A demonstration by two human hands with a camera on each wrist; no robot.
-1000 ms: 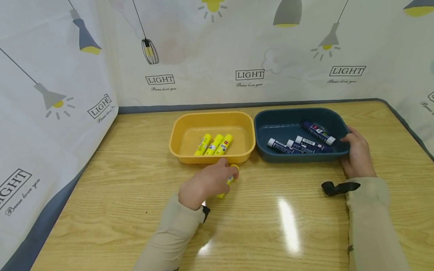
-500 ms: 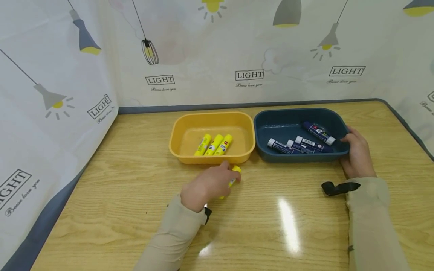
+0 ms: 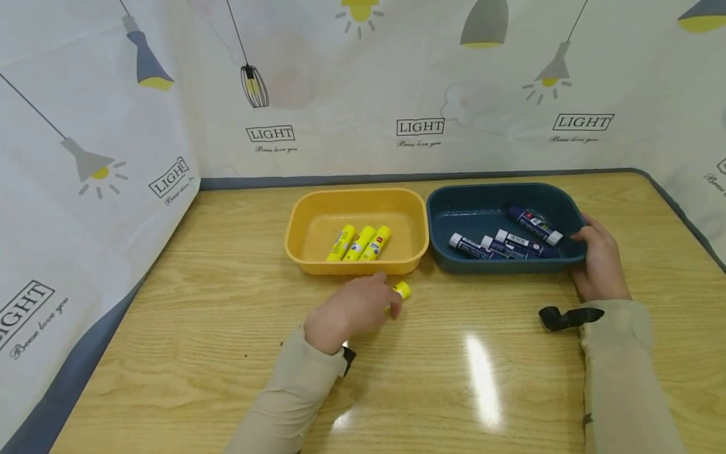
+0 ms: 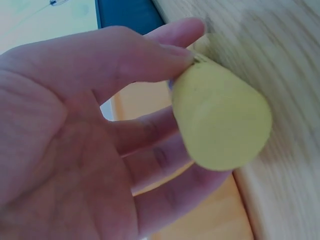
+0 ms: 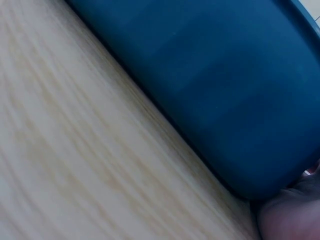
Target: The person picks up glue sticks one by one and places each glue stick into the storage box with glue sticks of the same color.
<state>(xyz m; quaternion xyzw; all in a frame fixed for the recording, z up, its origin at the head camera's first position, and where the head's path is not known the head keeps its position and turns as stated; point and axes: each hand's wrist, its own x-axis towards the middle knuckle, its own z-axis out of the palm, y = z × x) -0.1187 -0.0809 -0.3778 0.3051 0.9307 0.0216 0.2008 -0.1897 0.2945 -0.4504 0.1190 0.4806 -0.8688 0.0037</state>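
Observation:
In front of the yellow bin (image 3: 357, 267), my left hand (image 3: 354, 310) pinches a yellow glue stick (image 3: 403, 289) low over the table. In the left wrist view, the thumb and fingers hold the glue stick (image 4: 225, 120) with its round end toward the camera. Three yellow glue sticks (image 3: 358, 243) lie side by side inside the yellow bin. My right hand (image 3: 601, 261) grips the right end of the dark blue bin (image 3: 510, 267), thumb at the rim. Several navy glue sticks (image 3: 533, 226) with white caps lie in that bin.
Both bins stand side by side toward the back of the wooden table (image 3: 227, 353). Behind them hangs a white cloth (image 3: 340, 94) printed with lamps, which also runs along the left and right sides.
The yellow glue stick has turned in my left hand's grip, its far end swinging to the right. That hand has shifted slightly right. My right hand stays at the blue bin.

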